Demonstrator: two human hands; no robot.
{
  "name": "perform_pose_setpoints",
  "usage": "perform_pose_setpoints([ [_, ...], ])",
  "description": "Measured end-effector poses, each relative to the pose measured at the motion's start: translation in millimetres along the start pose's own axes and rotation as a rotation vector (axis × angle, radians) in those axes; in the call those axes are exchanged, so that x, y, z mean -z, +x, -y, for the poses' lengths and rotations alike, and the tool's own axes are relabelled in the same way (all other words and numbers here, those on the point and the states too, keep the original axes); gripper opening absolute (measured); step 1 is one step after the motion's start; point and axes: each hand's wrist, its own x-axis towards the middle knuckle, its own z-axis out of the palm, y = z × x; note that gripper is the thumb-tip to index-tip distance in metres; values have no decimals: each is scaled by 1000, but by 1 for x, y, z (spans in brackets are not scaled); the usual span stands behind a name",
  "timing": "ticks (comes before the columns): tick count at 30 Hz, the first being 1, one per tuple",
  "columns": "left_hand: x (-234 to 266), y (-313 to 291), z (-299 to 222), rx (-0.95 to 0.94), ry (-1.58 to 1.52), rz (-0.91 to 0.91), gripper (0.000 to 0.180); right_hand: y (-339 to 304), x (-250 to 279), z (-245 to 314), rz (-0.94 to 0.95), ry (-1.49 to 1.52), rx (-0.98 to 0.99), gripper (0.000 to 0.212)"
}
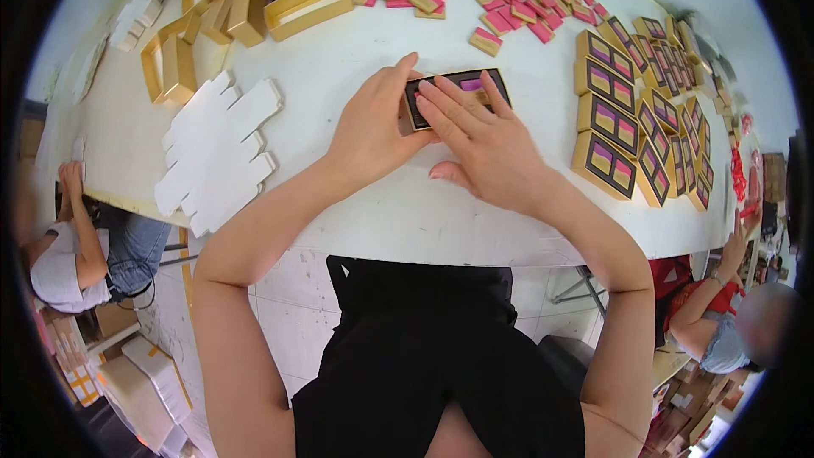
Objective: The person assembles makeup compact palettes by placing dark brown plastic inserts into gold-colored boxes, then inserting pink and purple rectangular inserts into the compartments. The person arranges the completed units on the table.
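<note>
A small gold-edged box (497, 75) with a black insert lies on the white table in front of me. My left hand (371, 125) grips its left end, the thumb and fingers around the side. Across the top lies my right hand (492, 134), fingers stretched out and slightly spread, pressing on the insert and hiding much of it. A purple piece (471, 85) shows between the right fingers, with a bit of gold below it. What sits under the fingertips is mostly hidden.
Loose pink, purple and gold wrapped pieces (517, 2) are heaped at the back. Filled gold boxes (607, 121) stand in rows at right. White stacked strips (216, 148) and gold box frames (309, 7) lie left. People sit at both sides (72, 263).
</note>
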Motion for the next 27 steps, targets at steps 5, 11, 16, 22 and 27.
perform_pose_setpoints([
  [5,2,5,4,-64,69,-44,75,5,-17,11,23,-100,-135,68],
  [11,20,6,-1,-158,-130,10,65,-39,27,10,-131,9,-225,68],
  [16,4,9,-47,-377,-207,456,58,-158,64,-15,-177,-266,-692,64],
  [22,-40,109,-25,-481,-207,568,59,-239,80,-34,-54,-340,-789,49],
  [27,-108,133,-73,-562,-51,579,109,-267,91,-58,-165,-339,-837,43],
])
